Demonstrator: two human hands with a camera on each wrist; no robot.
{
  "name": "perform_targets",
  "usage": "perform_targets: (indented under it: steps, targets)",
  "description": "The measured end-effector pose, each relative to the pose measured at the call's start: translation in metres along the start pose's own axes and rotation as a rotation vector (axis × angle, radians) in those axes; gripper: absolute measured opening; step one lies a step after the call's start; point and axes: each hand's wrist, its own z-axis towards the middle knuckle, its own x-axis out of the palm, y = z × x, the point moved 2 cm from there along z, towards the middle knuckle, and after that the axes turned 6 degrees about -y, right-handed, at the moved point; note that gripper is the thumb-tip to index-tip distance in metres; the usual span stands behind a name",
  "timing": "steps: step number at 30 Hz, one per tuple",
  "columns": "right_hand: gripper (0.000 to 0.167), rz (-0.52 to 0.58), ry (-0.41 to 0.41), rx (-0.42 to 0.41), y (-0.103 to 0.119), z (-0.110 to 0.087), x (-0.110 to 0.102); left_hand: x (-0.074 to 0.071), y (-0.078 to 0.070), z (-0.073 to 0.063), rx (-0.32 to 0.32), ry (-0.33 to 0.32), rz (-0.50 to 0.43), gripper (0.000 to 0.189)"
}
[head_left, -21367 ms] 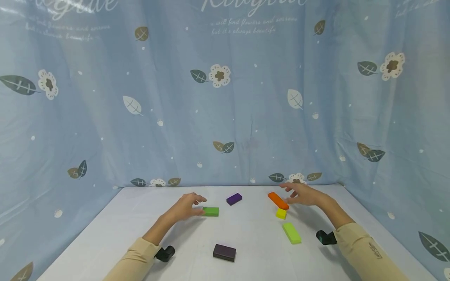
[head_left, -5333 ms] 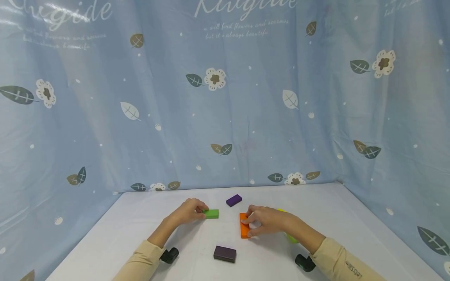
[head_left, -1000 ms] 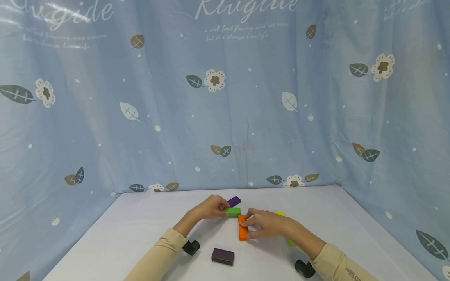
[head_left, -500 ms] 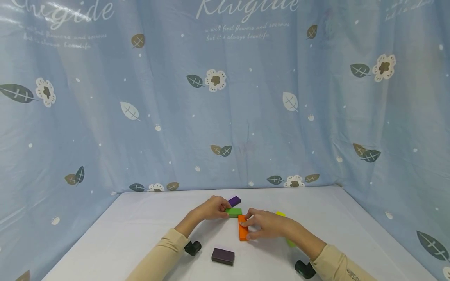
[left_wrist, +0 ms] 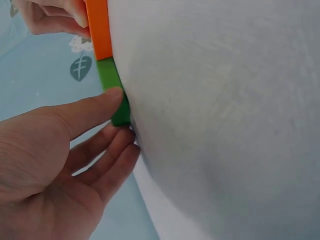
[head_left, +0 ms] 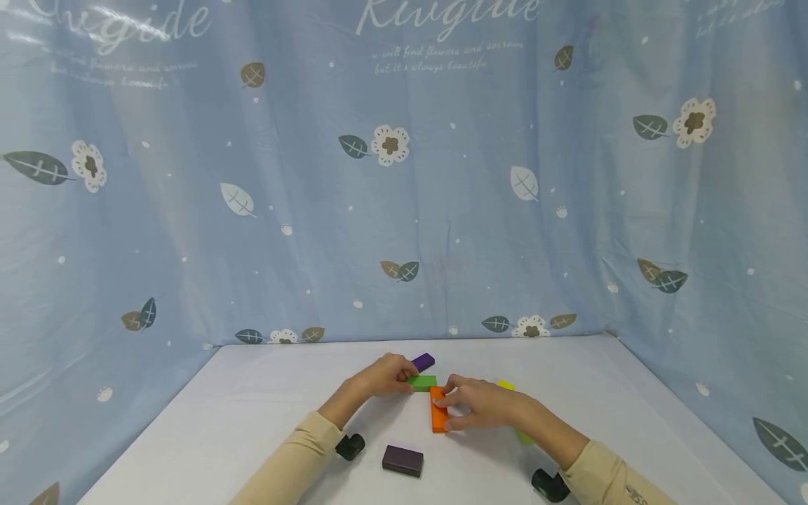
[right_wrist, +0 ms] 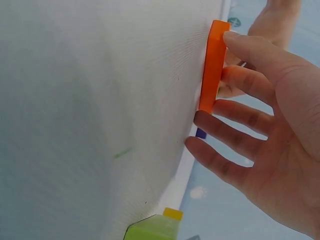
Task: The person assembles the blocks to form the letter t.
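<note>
In the head view a green block (head_left: 424,383) lies flat on the white table, pinched at its left end by my left hand (head_left: 382,375). An orange block (head_left: 438,421) lies lengthwise away from me. My right hand (head_left: 481,402) holds it, thumb at the near end and fingertips toward the far end, as the right wrist view shows. The green block's right end meets the orange block's far end; in the left wrist view the green block (left_wrist: 108,75) abuts the orange block (left_wrist: 101,30).
Just behind the green block lies a purple block (head_left: 424,361). A dark brown block (head_left: 402,461) rests nearer to me. A yellow block (head_left: 506,384) and a lime block (head_left: 524,437) sit partly hidden by the right forearm. A patterned blue curtain (head_left: 442,210) closes off the back.
Earlier, my right hand brought the orange block from the right to the middle. Since then my left hand has slid the green block rightward up to it. In the last second, little moves.
</note>
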Motion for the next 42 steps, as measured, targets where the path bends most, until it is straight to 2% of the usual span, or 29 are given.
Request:
perform_targets:
  steps: [6, 16, 22, 42]
  targets:
    - [0.047, 0.008, -0.004, 0.003, 0.0, -0.0002, 0.0004, 0.0002, 0.0001, -0.0004, -0.004, 0.015, 0.069, 0.026]
    - [0.047, 0.011, -0.001, 0.008, 0.0009, 0.0, -0.0001, -0.0016, 0.0001, -0.0007, 0.014, 0.019, 0.102, 0.027]
    - [0.046, 0.018, 0.005, 0.031, 0.0016, -0.0004, -0.0016, -0.001, 0.0017, 0.0008, 0.018, 0.023, 0.106, 0.028]
    - [0.046, 0.027, -0.032, 0.008, -0.0016, -0.0007, 0.0013, -0.0005, 0.0008, 0.0001, -0.021, 0.021, 0.097, 0.028]
